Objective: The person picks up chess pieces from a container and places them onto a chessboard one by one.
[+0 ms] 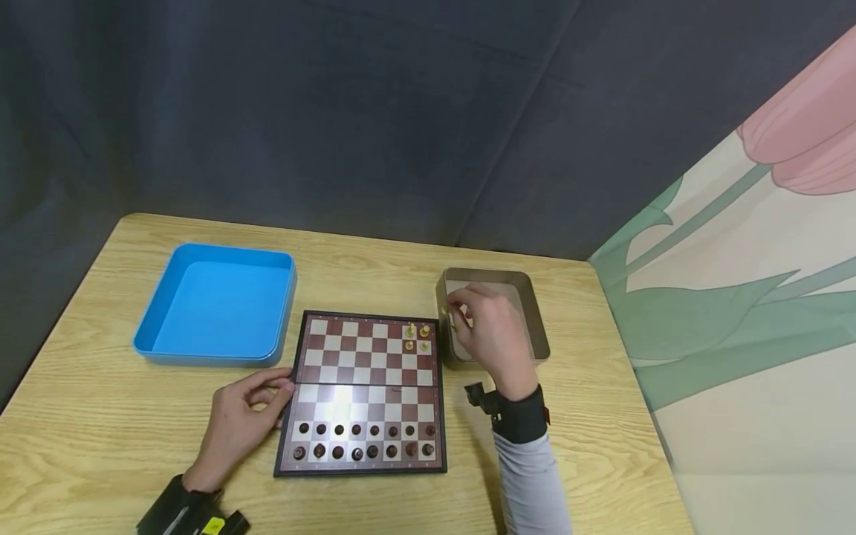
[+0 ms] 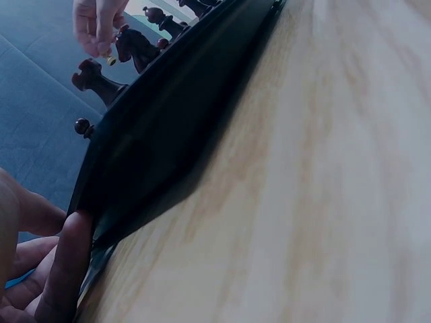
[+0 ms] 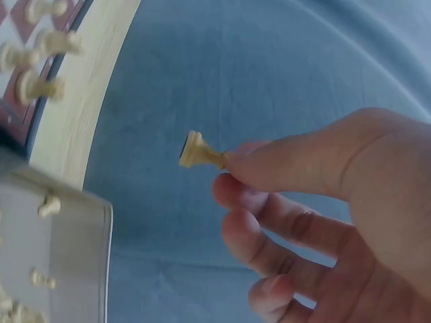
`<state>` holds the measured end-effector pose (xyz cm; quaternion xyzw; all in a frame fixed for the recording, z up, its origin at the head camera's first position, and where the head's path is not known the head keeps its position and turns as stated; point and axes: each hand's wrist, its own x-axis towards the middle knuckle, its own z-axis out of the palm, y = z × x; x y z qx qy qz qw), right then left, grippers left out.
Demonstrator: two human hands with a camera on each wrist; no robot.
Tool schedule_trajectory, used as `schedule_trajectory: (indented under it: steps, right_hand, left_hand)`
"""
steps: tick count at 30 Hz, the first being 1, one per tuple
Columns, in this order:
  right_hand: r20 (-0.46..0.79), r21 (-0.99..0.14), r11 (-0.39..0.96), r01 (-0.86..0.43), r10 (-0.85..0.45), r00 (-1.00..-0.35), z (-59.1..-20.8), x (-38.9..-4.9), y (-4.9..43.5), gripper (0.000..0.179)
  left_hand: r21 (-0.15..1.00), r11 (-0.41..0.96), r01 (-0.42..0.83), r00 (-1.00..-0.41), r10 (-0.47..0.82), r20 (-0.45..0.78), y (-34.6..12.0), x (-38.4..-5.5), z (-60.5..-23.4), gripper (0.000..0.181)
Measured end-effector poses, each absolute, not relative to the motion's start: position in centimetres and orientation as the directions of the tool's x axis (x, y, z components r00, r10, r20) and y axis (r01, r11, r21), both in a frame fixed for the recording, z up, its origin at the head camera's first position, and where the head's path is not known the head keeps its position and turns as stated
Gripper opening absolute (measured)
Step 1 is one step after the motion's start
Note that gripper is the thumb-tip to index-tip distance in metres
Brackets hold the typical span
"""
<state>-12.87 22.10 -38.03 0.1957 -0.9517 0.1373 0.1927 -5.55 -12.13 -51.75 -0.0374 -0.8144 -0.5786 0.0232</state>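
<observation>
Wooden table point(image 1: 602, 446): we see one chessboard point(image 1: 364, 371).
Sixteen dark pieces point(image 1: 357, 452) near, four pale pieces point(image 1: 409, 346) far right; right hand point(image 1: 495, 327) pinches one chessman point(image 3: 199, 151), relaxed left hand point(image 1: 242, 412) touches the board.

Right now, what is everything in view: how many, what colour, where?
Table: 1, pale wood, foreground
Curtain: 1, dark blue, behind the table
Flower-print panel: 1, pink, green, cream, right
Tray: 1, blue, table's left rear
Chessboard: 1, red-brown and white, mid-table
Dark pieces: 16, brown, chessboard's two nearest rows
Set pale pieces: 4, yellowish, chessboard's far-right corner
Tin: 1, grey-brown, right of the chessboard
Loose pale pieces: several, yellowish, inside the tin
Held piece: 1, yellowish, near the tin
Wristbands: 2, black, one per wrist
Sleeve: 1, grey, right forearm
Left hand: 1, bare, gripping chessboard's left edge
Right hand: 1, bare, fingers pinching held piece
</observation>
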Motion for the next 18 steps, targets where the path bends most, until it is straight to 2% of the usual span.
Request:
schedule_trajectory:
  steps: [6, 11, 18]
  right_hand:
    - [0.413, -0.203, 0.86, -0.468, -0.358, -0.837, -38.0, -13.3, 20.5, 0.011]
    - [0.46, -0.196, 0.84, -0.506, -0.377, -0.804, -38.3, -13.6, 19.5, 0.012]
    - [0.476, -0.179, 0.837, -0.516, -0.386, -0.79, -39.1, -13.7, 18.6, 0.013]
  left_hand:
    - [0.946, 0.31, 0.095, -0.995, 0.038, 0.087, -11.8, -5.4, -50.3, 0.029]
    - [0.946, 0.302, 0.121, -0.993, 0.048, 0.112, -11.5, -5.0, -48.9, 0.028]
    - [0.946, 0.304, 0.114, -0.993, 0.043, 0.106, -11.5, -5.0, -48.6, 0.028]
